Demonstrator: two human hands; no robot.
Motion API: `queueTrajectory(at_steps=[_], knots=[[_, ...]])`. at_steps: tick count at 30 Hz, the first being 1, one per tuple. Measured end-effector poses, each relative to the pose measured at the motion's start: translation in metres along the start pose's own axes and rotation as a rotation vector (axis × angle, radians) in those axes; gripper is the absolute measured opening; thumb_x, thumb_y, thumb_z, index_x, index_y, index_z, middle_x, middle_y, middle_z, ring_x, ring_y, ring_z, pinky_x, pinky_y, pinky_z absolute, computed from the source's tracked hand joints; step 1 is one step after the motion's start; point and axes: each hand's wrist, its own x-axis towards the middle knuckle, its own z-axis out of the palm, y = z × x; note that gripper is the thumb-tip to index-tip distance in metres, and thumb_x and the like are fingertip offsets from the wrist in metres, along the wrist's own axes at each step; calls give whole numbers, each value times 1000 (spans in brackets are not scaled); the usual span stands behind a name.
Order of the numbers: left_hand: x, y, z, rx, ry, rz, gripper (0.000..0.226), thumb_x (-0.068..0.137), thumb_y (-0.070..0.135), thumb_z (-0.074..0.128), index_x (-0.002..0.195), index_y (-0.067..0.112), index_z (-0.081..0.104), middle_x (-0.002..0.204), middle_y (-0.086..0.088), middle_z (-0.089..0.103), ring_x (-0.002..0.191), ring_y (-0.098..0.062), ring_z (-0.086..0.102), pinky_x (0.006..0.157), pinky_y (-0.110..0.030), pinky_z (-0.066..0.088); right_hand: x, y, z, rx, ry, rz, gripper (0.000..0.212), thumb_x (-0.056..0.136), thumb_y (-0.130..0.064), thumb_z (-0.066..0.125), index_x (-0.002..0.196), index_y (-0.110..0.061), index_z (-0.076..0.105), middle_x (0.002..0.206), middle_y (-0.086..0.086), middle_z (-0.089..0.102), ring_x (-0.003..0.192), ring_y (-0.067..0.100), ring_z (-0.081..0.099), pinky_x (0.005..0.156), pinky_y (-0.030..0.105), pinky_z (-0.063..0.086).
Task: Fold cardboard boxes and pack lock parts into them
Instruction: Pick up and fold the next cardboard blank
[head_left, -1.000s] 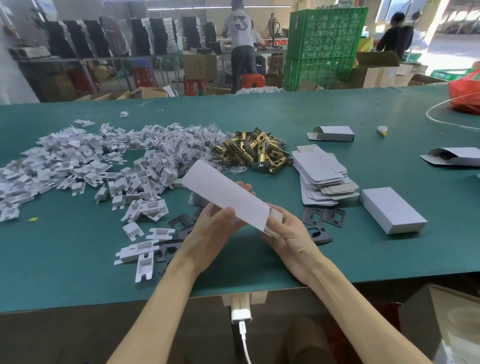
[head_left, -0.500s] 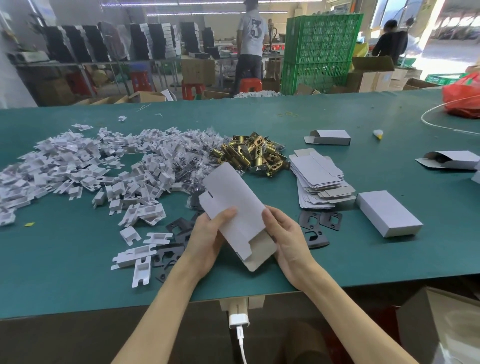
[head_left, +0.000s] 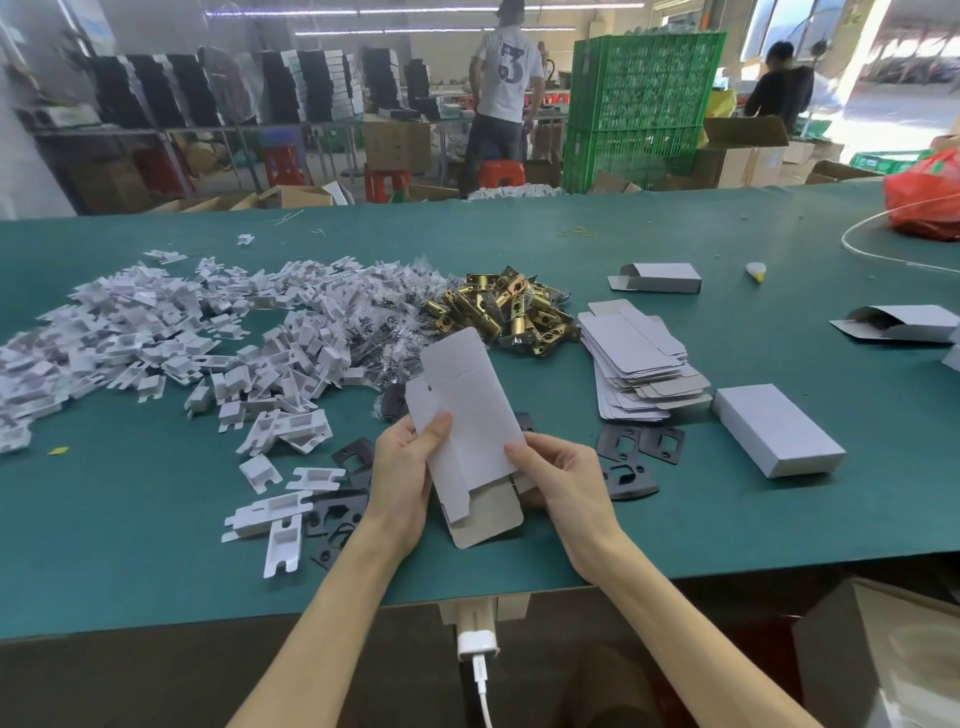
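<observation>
White cardboard fills the middle of the view: a flat box blank (head_left: 467, 415) held upright over the near edge of the green table (head_left: 779, 545), between the two hands. A second ago it lay slantwise across the hands as a long strip. Now it is turned so its length points away from the person, and its bottom flap, grey-brown on the inside, hangs open toward them.

The left hand (head_left: 400, 478) grips the blank's left edge, thumb pressed on the front face and the other fingers hidden behind. The right hand (head_left: 566, 483) pinches the right edge, thumb on top and fingers curled beneath. The blank looks flat, or barely opened.

To my eye the turn squares it up for the first fold: squeezing the two edges inward should pop it into a tube, and the hanging flap can then be tucked. Nothing is packed into this box yet.

The parts are all within reach. A heap of brass latches (head_left: 509, 312) lies just beyond the blank, and white plastic inserts (head_left: 156, 332) spread to the left. Black strike plates (head_left: 639, 441) lie beside the right hand, and a stack of flat blanks (head_left: 639, 364) sits behind them. One closed box (head_left: 774, 431) lies further right, a sign of earlier rounds done.
</observation>
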Motion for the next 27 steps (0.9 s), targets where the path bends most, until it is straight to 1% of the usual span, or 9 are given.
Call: queueTrajectory(at_steps=[3, 6, 10, 13, 17, 20, 22, 25, 27], knots=[[1, -1, 0, 15, 1, 5, 30, 103, 12, 60, 132, 5, 62, 123, -16, 74, 110, -35, 71, 95, -47, 59, 6, -9, -1, -83, 12, -32, 19, 99, -32, 64, 111, -24, 77, 101, -4, 78, 91, 13, 71, 83, 39, 58], [0, -5, 3, 90, -64, 27, 37, 102, 17, 62, 138, 9, 57, 126, -12, 73, 115, -34, 70, 98, -48, 57, 13, -16, -5, -94, -40, -42, 22, 100, -36, 62, 120, -37, 70, 112, -11, 76, 104, 10, 70, 90, 28, 58], [-1, -8, 4, 157, -108, 48, 39, 100, 24, 63, 137, 12, 59, 126, -7, 75, 114, -29, 72, 95, -43, 59, 14, -9, -5, -42, -43, -58, 21, 103, -25, 59, 119, -28, 72, 115, -5, 76, 102, 12, 71, 86, 25, 58], [0, -9, 2, 187, -105, 47, 30, 103, 15, 60, 133, 9, 61, 123, -9, 75, 112, -31, 72, 96, -49, 59, 15, -4, -5, -57, 15, -80, 20, 102, -15, 59, 111, -24, 74, 109, -3, 78, 98, 12, 72, 82, 24, 58], [1, -10, 3, 186, -85, 51, 31, 103, 13, 61, 134, 9, 58, 125, -12, 74, 113, -34, 72, 96, -53, 58, 16, -2, -5, -63, 22, -78, 20, 102, -11, 59, 115, -18, 74, 111, 0, 78, 104, 18, 73, 89, 30, 59], [-1, -10, 5, 188, -42, 96, 45, 101, 19, 66, 142, 18, 48, 126, -7, 74, 109, -27, 74, 87, -45, 62, 15, -3, -4, -79, 22, -80, 22, 102, -16, 60, 121, -21, 70, 110, 0, 78, 105, 23, 73, 89, 36, 60], [0, -11, 5, 189, -31, 114, 54, 101, 23, 66, 149, 24, 41, 129, -2, 72, 111, -22, 73, 89, -41, 61, 14, -6, -2, -108, 15, -92, 29, 102, -21, 61, 130, -28, 64, 110, -1, 78, 102, 21, 74, 86, 37, 61], [1, -11, 5, 207, -50, 118, 54, 102, 27, 64, 152, 20, 46, 137, 1, 68, 119, -15, 69, 97, -37, 58, 12, -9, 0, -103, -36, -129, 37, 104, -28, 57, 140, -35, 55, 126, -13, 71, 112, 12, 69, 87, 27, 58], [0, -10, 6, 224, -81, 115, 54, 99, 33, 67, 149, 20, 52, 134, 5, 70, 122, -14, 68, 100, -36, 56, 11, -11, 1, -81, -50, -137, 39, 105, -31, 54, 143, -39, 51, 132, -18, 67, 115, 8, 67, 86, 22, 55]])
